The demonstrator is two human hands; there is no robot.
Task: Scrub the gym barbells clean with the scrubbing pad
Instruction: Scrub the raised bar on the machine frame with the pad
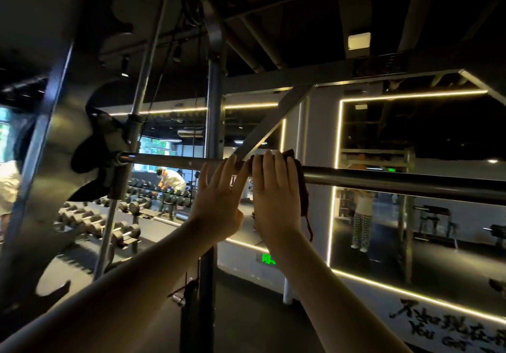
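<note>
A steel barbell point(383, 178) runs across the middle of the view from 9 o'clock to 3 o'clock, its left end held in the black carriage of a rack upright point(120, 177). At the centre both bare arms reach up to it. The left hand point(219, 196) is open, its straight fingers leaning against the bar. Just beside it at 3 o'clock, the right hand point(276, 199) lies flat with its fingers stretched upward, pressing the scrubbing pad point(301, 185) onto the bar. The pad is dark, draped over the bar, with a tail hanging below the hand.

At 8 o'clock stand rows of dumbbells point(115, 226). At 5 o'clock a small green sign point(267, 259) glows on the wall, too blurred to read. At 4 o'clock black brush writing point(449, 328) shows Chinese characters above the words "You Got", cut off by the frame edge.
</note>
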